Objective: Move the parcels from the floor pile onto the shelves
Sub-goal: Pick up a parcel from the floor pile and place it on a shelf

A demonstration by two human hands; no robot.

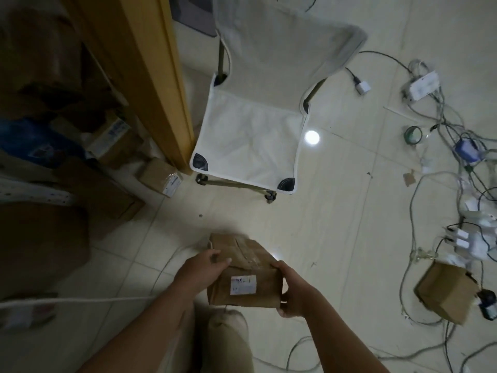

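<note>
Progress looks partial to us: one parcel [250, 261] is off the floor and held in the near centre of the view, above the pale tiled floor [336, 211], and not yet on any shelf. The left hand [203, 270] grips its left edge with fingers curled over the top, and the right hand [293, 290] wraps its right end, so both hold the same load. The parcel is a brown cardboard box, roughly rectangular and somewhat crumpled, with glossy clear tape along its top and a white printed label [243, 284] on the face towards us. The shelves [35, 191] stand at the left, dark and blurred, beside an orange-brown wooden post [158, 76]. We make out cartons there but cannot tell which lie on a shelf and which on the floor. Left to move, as we judge it, are a small taped carton [161, 177] on the floor at the foot of the post and another brown carton [446, 292] at the near right among tangled grey and white cables [441, 125]. A folding chair [252, 135] of white fabric on a thin metal frame stands beyond the parcel.
</note>
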